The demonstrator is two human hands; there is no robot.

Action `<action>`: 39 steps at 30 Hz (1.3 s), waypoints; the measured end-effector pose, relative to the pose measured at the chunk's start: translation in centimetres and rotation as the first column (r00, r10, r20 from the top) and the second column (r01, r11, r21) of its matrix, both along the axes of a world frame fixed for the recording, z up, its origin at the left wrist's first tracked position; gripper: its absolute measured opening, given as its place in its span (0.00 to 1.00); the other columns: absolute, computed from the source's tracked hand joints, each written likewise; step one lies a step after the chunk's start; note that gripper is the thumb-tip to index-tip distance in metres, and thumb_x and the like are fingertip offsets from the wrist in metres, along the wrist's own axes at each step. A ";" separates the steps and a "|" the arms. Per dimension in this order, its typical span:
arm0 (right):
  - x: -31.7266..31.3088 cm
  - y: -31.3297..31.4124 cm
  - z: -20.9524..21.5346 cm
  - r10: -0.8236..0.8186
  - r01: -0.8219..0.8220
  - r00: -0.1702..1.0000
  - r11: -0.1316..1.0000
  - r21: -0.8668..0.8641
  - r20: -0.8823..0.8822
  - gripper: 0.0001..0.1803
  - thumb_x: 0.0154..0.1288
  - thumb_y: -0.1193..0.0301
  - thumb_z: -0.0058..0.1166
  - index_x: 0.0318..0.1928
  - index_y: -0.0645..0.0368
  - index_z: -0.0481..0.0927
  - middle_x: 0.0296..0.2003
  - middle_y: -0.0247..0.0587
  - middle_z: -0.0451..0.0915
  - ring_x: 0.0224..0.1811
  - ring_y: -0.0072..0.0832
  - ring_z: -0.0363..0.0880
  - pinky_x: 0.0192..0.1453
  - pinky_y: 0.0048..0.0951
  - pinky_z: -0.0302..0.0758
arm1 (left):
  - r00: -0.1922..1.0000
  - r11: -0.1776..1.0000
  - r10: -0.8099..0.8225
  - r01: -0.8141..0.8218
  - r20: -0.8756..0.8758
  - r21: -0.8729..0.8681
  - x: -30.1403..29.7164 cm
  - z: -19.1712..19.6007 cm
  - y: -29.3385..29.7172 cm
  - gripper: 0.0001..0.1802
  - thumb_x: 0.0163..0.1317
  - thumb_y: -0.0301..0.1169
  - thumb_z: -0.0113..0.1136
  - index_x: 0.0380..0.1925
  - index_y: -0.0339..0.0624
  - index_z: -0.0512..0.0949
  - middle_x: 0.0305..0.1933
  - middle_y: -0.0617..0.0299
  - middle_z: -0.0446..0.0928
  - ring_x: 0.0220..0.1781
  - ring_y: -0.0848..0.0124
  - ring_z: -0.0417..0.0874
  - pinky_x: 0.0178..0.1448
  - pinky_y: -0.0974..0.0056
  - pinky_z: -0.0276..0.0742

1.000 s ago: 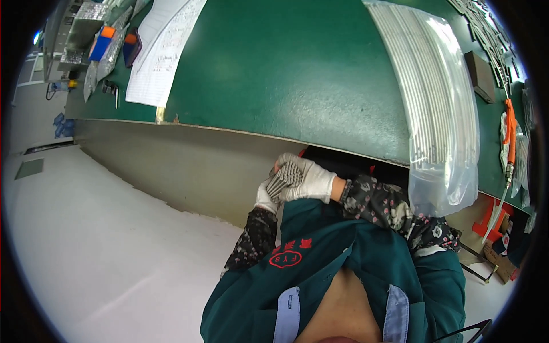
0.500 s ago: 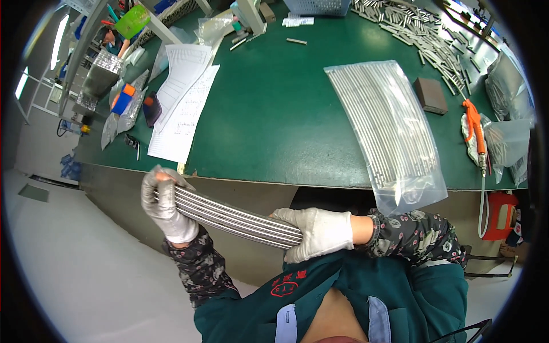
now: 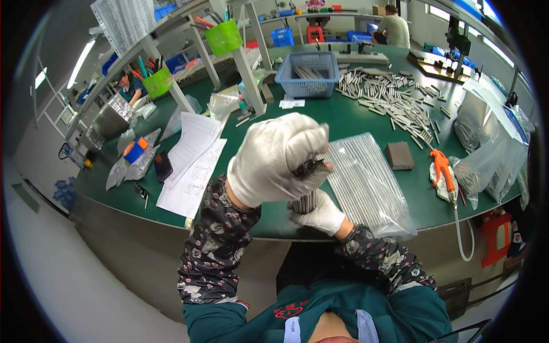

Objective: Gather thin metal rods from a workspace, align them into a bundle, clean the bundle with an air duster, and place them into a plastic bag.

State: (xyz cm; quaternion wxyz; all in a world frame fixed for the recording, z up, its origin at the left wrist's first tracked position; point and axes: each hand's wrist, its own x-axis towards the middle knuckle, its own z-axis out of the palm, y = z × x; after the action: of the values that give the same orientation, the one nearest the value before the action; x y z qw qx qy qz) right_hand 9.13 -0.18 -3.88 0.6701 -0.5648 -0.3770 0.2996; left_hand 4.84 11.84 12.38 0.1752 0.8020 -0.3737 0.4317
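A bundle of slim metal rods stands on end over the green bench's front part. Wrapped round its upper end is my left hand in a white glove, closed and hiding most of the rods. Lower down, my right hand, also gloved, closes round the bundle near its bottom. Whether the lower ends touch the bench I cannot tell. Just right of my hands, a clear plastic bag filled with a flat row of similar rods lies on the bench.
Many loose short metal pieces lie scattered at the back right, beside a blue basket. A brown block and an orange air gun sit to the right. Written sheets and a dark phone lie left.
The rods have gone from lying aslant before the bench to upright over it. My left hand has risen and moved right; the right hand has moved up slightly. The view has tilted up.
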 end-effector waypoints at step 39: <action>12.9 -12.6 2.5 -0.078 0.961 0.262 0.111 -0.253 0.962 0.25 0.44 0.59 0.52 0.45 0.55 0.74 0.41 0.48 0.73 0.44 0.41 0.73 0.47 0.39 0.68 | 0.939 0.484 -0.075 -0.259 -0.335 -0.836 1.2 -7.8 -2.6 0.18 0.45 0.19 0.60 0.37 0.40 0.68 0.28 0.69 0.74 0.28 0.80 0.76 0.34 0.74 0.75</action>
State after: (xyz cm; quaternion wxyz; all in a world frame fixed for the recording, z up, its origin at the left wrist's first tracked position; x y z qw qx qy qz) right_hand 21.98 -12.74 -1.33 0.0834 -0.9766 -0.1235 -0.1551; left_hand 5.99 9.26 4.55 0.5916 0.6812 -0.0250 0.4306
